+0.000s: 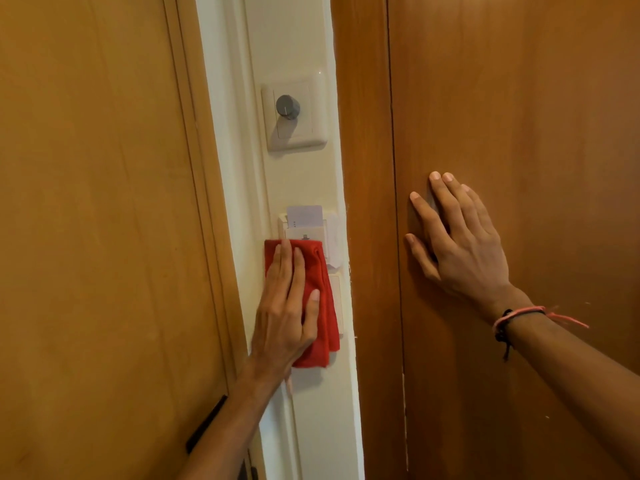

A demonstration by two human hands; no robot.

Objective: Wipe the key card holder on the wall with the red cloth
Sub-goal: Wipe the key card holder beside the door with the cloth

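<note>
Narrow cream-painted wall strip [298,174], centre of the frame, running top to bottom between two wooden surfaces.

Key card holder: small white plastic wall unit [303,232], centre of the frame, a pale card [304,215] standing upright in its top slot. Its lower edge is covered by the cloth.

Red cloth: folded red fabric [323,299], just below centre, pressed flat against the wall strip, its top edge touching the holder's lower front. It hangs down over a further white plate [336,306], mostly hidden.

Left hand [285,313]: lower centre, palm flat on the cloth, fingers extended upward, thumb spread to the right; it presses the cloth to the wall rather than clenching it.

Right hand [460,237]: right of centre, released, flat with fingers spread against the dark brown wooden panel [519,116], holding nothing. Pink and black cord bracelets [509,322] at the wrist.

White square dimmer plate with round grey knob [288,107]: upper centre, well above the holder.

Light brown wooden door [93,220]: left of the frame, black handle [206,424] at lower left.
</note>
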